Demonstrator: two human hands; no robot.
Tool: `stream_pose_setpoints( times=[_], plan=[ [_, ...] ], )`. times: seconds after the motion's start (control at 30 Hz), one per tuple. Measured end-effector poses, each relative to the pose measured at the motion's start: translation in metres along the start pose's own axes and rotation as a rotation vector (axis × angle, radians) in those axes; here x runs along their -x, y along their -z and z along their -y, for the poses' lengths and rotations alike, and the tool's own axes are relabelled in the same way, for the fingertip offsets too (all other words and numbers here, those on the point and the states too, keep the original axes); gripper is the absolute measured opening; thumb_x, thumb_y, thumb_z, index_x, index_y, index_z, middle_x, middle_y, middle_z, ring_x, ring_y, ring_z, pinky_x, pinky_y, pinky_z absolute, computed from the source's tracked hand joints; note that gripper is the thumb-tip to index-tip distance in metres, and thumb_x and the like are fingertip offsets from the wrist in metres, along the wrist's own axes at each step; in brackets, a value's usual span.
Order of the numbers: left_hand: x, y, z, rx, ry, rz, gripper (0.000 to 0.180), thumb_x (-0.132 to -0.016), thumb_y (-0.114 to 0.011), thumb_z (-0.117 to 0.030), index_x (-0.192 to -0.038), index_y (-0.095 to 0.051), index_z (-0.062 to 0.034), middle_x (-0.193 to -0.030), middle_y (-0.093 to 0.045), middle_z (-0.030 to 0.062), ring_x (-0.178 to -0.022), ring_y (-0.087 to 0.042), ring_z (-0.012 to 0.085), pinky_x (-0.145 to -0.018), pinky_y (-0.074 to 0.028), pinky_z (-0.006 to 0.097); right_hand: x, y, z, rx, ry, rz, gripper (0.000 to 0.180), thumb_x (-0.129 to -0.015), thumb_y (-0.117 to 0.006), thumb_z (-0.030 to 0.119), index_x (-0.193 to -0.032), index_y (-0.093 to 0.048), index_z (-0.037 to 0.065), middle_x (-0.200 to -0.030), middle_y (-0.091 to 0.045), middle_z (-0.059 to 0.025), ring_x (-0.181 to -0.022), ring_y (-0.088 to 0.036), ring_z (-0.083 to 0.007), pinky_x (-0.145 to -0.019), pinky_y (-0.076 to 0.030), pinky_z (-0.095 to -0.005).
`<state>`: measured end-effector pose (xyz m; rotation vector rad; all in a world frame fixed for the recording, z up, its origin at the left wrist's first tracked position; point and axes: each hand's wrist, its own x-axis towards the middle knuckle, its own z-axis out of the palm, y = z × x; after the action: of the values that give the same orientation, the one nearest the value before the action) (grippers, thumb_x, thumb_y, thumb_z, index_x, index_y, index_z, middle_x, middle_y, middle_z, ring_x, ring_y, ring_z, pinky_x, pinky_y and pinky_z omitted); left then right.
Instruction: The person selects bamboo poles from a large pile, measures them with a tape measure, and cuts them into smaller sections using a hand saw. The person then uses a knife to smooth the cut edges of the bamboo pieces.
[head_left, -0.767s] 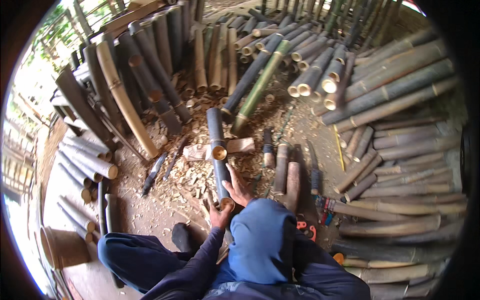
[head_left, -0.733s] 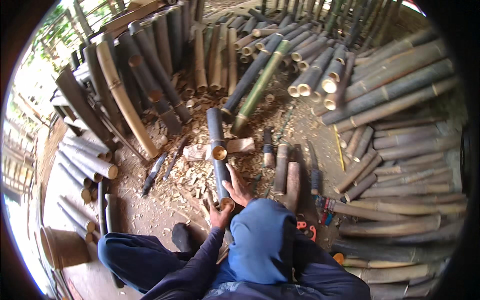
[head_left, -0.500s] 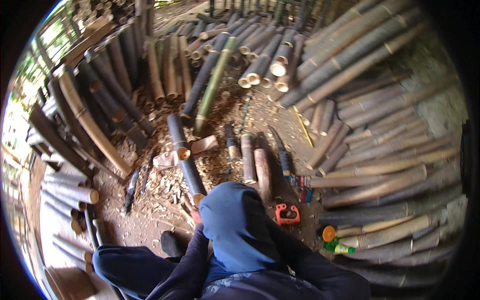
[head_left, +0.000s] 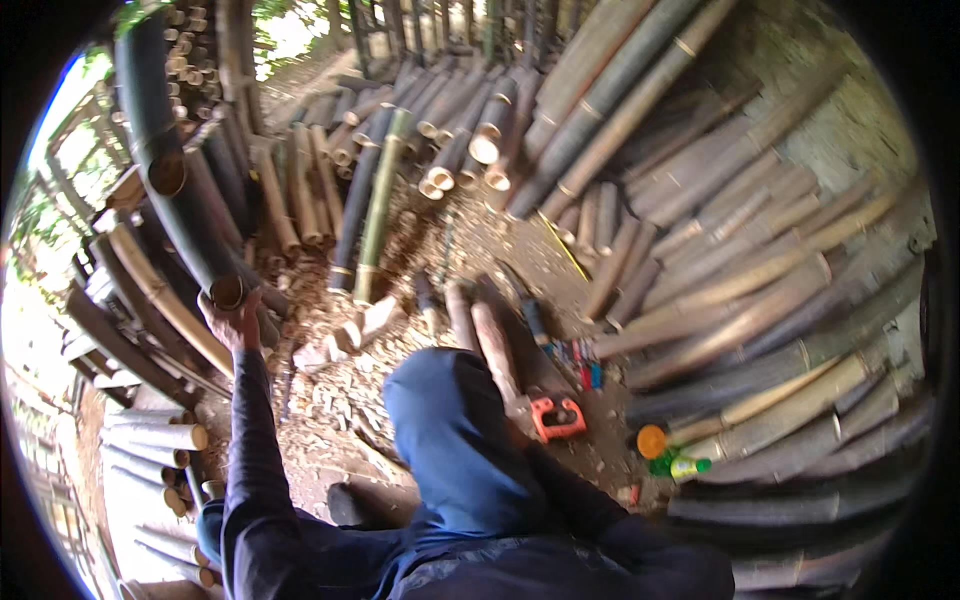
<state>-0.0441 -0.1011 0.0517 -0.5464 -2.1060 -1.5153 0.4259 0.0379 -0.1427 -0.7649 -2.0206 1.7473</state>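
My left hand (head_left: 232,322) is stretched out to the far left, its fingers wrapped round the lower end of a dark bamboo pole (head_left: 192,225). This pole stands tilted up and away, with an open cut mouth at the hand and a scooped notch partway up. My right forearm (head_left: 575,480) runs behind my raised knee (head_left: 445,420), which hides the right hand. Nearest to that side are an orange-red saw handle (head_left: 557,417) and short bamboo pieces (head_left: 492,345) on the ground.
Wood chips (head_left: 330,385) cover the ground ahead. A green bamboo pole (head_left: 382,205) leans at the back beside dark ones. A machete-like blade with a dark handle (head_left: 535,322) lies right of the short pieces. Stacked bamboo (head_left: 760,290) fills the right, with a green bottle (head_left: 685,466) near it.
The notched bamboo pole has gone from the ground in front of my knee up to the far left, carried by my left hand. My view has shifted a little.
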Motion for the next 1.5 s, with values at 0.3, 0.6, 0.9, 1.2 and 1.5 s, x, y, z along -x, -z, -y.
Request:
stream_pose_setpoints(
  times=[0.3, 0.6, 0.9, 1.2, 1.5],
  plan=[
    [-0.121, 0.068, -0.088, -0.241, -0.303, 0.035, 0.078, -0.059, -0.089, -0.014, -0.129, -0.056, -0.0046, -0.118, -0.068, 0.0133, -0.109, -0.068, 0.0292, -0.096, -0.054, 0.041, 0.008, -0.02, 0.017, 0.121, -0.152, 0.1, 0.041, -0.096, -0.065, 0.033, -0.123, -0.064, 0.002, -0.111, -0.07, -0.0198, -0.102, -0.067, -0.0274, -0.091, -0.051, -0.0398],
    [-0.018, 0.09, -0.007, -0.172, -0.04, 0.539, 0.072, -0.053, -0.086, -0.014, -0.119, -0.062, 0.0009, -0.109, -0.071, 0.0175, -0.104, -0.07, 0.0272, -0.096, -0.054, 0.039, -0.042, -0.004, 0.082, 0.428, -0.296, 0.139, 0.041, -0.092, -0.07, 0.034, -0.119, -0.064, 0.002, -0.107, -0.071, -0.0224, -0.098, -0.069, -0.0321, -0.088, -0.053, -0.0438],
    [0.158, 0.105, 0.107, -0.032, 0.51, 0.751, 0.077, -0.05, -0.081, -0.016, -0.122, -0.06, 0.0029, -0.106, -0.068, 0.0185, -0.103, -0.068, 0.0305, -0.097, -0.052, 0.038, -0.323, -0.064, 0.027, 1.019, 0.284, 0.183, 0.076, -0.083, -0.078, 0.023, -0.146, -0.043, 0.0, -0.141, -0.053, -0.0234, -0.133, -0.049, -0.0395, -0.114, -0.039, -0.0488],
    [0.166, 0.131, 0.136, -0.217, 0.552, 0.881, 0.083, -0.051, -0.081, -0.02, -0.129, -0.061, 0.001, -0.111, -0.07, 0.0217, -0.106, -0.07, 0.0358, -0.097, -0.054, 0.041, -0.321, -0.084, -0.004, 1.212, 0.166, 0.579, 0.08, -0.066, -0.083, 0.054, -0.124, -0.056, 0.006, -0.123, -0.061, -0.0204, -0.12, -0.057, -0.0351, -0.11, -0.037, -0.0574],
    [0.177, 0.1, 0.183, -0.106, 0.406, 1.08, 0.069, -0.059, -0.084, -0.024, -0.121, -0.065, -0.0009, -0.104, -0.073, 0.0201, -0.094, -0.072, 0.036, -0.085, -0.058, 0.044, -0.236, -0.116, -0.008, 1.148, -0.086, 0.217, 0.077, -0.074, -0.08, 0.054, -0.122, -0.058, -0.002, -0.118, -0.065, -0.0285, -0.117, -0.059, -0.0439, -0.103, -0.044, -0.0537]
  ],
)
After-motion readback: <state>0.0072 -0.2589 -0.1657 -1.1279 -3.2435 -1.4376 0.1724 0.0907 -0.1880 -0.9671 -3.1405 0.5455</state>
